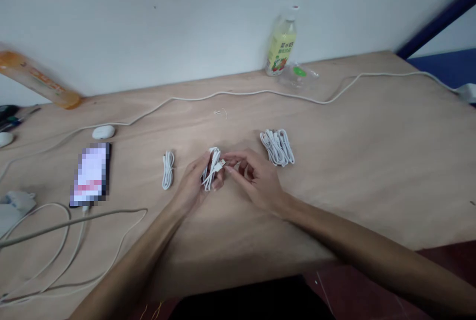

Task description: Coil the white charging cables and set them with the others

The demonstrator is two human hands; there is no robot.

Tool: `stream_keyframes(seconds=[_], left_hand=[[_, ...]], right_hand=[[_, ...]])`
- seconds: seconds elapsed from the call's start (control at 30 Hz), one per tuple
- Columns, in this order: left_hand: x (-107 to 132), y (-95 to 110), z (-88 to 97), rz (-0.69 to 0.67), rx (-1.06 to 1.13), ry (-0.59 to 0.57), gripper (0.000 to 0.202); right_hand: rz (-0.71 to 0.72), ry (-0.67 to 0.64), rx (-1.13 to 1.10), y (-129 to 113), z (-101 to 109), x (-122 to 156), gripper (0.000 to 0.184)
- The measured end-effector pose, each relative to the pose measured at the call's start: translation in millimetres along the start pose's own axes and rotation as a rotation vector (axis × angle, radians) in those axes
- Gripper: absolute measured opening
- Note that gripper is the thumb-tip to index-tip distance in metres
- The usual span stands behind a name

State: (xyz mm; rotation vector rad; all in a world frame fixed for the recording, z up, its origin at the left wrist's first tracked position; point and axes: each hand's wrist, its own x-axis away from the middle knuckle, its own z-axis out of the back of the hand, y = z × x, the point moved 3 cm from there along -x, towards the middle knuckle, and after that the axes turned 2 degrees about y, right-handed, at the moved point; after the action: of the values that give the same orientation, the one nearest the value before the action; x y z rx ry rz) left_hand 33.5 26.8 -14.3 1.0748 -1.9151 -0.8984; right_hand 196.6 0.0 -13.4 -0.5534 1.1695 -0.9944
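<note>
My left hand (193, 183) is closed around a coiled white USB cable (211, 167) held just above the wooden table (334, 186). My right hand (256, 176) pinches the plug end of that same cable at its top. A second coiled white cable (168, 169) lies on the table to the left of my hands. To the right lies a pile of several coiled white cables (277, 147).
A phone (91, 175) lies at the left with a charging lead running off the table's edge. A white earbud case (103, 132) sits behind it. A long white cord (238, 94) crosses the back. A drink bottle (281, 44) stands against the wall beside a clear wrapper (299, 74).
</note>
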Motion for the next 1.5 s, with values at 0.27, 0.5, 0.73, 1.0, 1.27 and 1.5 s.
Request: stream_keyframes(seconds=[0.27,0.5,0.73,1.0,1.27,1.5], left_hand=[[3.9,1.3,-2.1,0.022,0.019,0.035,0.035],[4.8,1.3,-4.8,0.001,-0.069,0.021,0.049],[2.5,-2.7,-1.2,-0.029,-0.172,-0.074,0.048],[2.4,-2.4,1.4,-0.051,-0.281,-0.207,0.05],[3.1,-5.2,-1.0,0.003,-0.173,-0.083,0.052],[7.6,-11.0,5.3,0.06,-0.137,0.011,0.053]], right_hand=[[0.011,-0.052,-0.01,-0.1,2.9,0.3,0.019],[-0.021,-0.052,-0.057,1.4,2.1,-1.1,0.012],[0.053,-0.023,-0.038,-5.7,4.0,3.0,0.012],[0.065,-0.033,-0.067,-8.3,7.3,3.2,0.028],[-0.072,0.016,-0.028,-3.0,6.4,3.2,0.021],[0.062,-0.087,0.114,-3.2,4.4,0.7,0.013]])
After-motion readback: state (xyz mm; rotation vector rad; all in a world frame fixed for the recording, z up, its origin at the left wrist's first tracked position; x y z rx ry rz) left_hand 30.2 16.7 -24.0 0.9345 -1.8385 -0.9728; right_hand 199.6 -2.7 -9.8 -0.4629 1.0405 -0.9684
